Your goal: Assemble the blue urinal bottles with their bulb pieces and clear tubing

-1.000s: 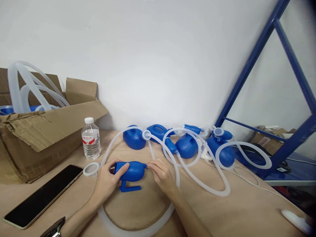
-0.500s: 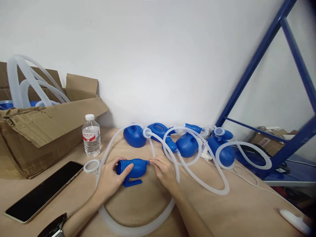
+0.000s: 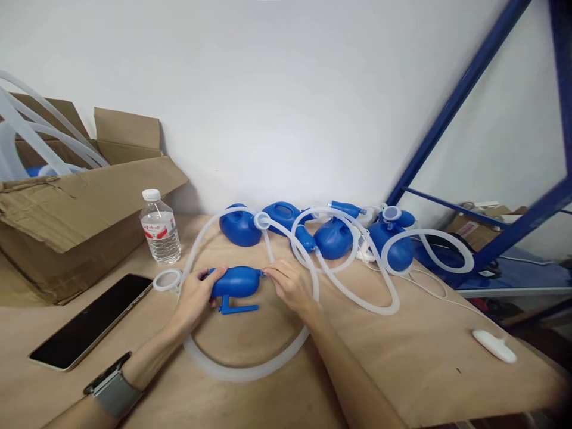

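My left hand (image 3: 196, 296) is wrapped round the wide end of a blue plastic urinal funnel (image 3: 238, 282), held lengthwise over the table. An L-shaped blue strap sticks out below it. The fingers of my right hand (image 3: 291, 286) are pinched at the funnel's narrow tip; anything small between them is hidden. A translucent corrugated hose (image 3: 241, 374) loops round under both forearms. Near my left wrist, a clear ring-shaped cap (image 3: 167, 280) lies on the table.
Blue urinal bottles (image 3: 241, 226) with hoses stand along the wall. At left are an open cardboard box (image 3: 89, 196) of hoses, a water bottle (image 3: 159, 229) and a black phone (image 3: 92, 322). A white device (image 3: 494, 346) lies at right, near a blue metal frame (image 3: 447, 113).
The view has shifted, so most things sit higher in the picture. My left hand has turned the funnel slightly, with its strap now pointing lower. My right fingers stay at the tip.
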A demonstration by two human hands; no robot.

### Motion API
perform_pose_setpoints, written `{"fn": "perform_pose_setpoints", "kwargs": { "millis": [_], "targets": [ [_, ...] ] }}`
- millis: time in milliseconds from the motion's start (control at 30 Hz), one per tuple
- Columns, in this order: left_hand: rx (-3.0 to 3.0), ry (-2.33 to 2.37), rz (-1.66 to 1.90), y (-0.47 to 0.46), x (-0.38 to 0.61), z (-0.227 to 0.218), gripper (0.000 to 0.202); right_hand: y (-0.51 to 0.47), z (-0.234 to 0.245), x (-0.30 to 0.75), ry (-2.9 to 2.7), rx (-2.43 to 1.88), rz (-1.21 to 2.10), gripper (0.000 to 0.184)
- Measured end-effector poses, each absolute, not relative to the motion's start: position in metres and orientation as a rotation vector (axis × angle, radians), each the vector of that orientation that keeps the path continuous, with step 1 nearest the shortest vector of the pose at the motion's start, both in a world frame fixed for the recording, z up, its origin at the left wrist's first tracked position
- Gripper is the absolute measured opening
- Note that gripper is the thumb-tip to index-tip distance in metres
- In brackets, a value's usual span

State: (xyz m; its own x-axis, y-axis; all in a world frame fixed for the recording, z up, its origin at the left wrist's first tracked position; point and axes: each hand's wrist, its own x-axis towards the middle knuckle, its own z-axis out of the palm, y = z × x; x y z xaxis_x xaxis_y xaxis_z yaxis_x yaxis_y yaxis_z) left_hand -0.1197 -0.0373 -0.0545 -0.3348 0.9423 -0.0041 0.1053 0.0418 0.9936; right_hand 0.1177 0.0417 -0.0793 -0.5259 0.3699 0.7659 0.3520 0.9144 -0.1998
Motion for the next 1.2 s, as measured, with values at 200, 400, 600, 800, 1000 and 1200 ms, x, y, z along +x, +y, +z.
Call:
{"fn": "perform_pose_setpoints", "kwargs": {
  "millis": [200, 400, 600, 800, 1000, 1200],
  "targets": [
    [1.338, 1.645, 1.511, -0.040, -0.120, -0.046, 0.052, 0.039, -0.081, 0.124, -2.138, -0.641, 0.030, 0.024],
    [1.646, 1.787, 1.525, -0.043, -0.123, -0.052, 0.047, 0.040, -0.083, 0.128, -2.169, -0.813, -0.053, 0.027],
    [1.854, 1.817, 1.548, -0.048, -0.121, -0.053, 0.043, 0.034, -0.074, 0.127, -2.282, -0.891, -0.272, 0.031],
    [1.986, 1.768, 1.588, -0.050, -0.120, -0.052, 0.039, 0.032, -0.074, 0.126, -2.376, -0.866, -0.381, 0.040],
    [2.019, 1.802, 1.583, -0.048, -0.121, -0.055, 0.040, 0.033, -0.077, 0.122, -2.343, -0.908, -0.437, 0.039],
    [1.944, 1.870, 1.569, -0.049, -0.115, -0.054, 0.042, 0.034, -0.076, 0.119, -2.298, -0.965, -0.426, 0.036]
  ]
}}
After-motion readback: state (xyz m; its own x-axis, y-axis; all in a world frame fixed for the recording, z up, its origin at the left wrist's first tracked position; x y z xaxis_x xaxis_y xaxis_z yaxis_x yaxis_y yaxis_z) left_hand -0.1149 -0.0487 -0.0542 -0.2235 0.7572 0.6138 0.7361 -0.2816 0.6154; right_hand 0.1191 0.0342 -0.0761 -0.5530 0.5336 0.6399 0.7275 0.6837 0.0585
